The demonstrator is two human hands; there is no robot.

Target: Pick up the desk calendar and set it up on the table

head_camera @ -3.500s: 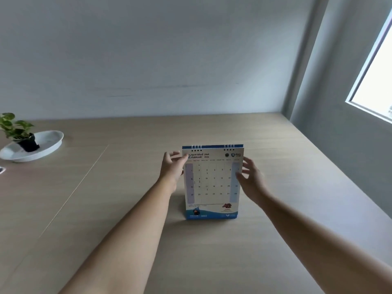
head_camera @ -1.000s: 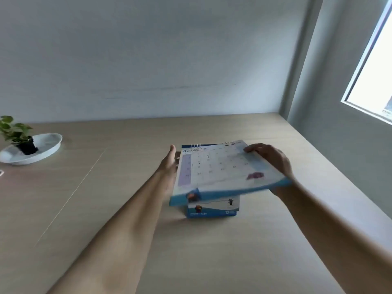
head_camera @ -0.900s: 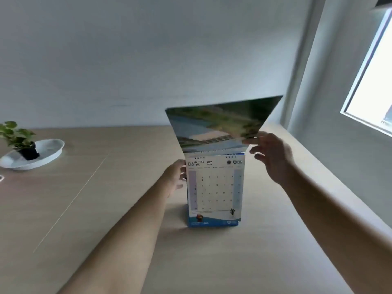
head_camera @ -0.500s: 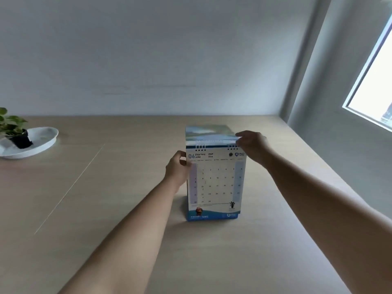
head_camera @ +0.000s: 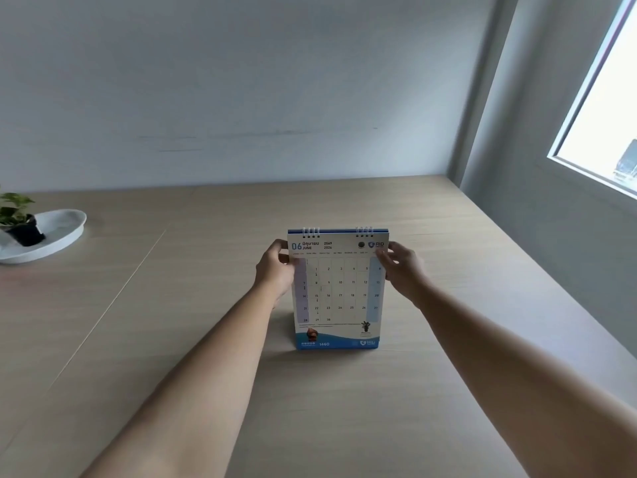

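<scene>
Both hands grip the desk calendar; potted plant apparently well apart.

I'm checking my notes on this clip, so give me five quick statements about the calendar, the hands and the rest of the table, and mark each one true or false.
1. The desk calendar stands upright on the table. True.
2. Its front page shows February. False: it shows 06, June.
3. The left hand and the right hand grip its two side edges near the top. True.
4. The white dish with the small potted plant sits right beside the calendar. False: it is far off at the table's left edge.
5. The calendar's binding rings are along its bottom edge. False: they run along the top.
</scene>
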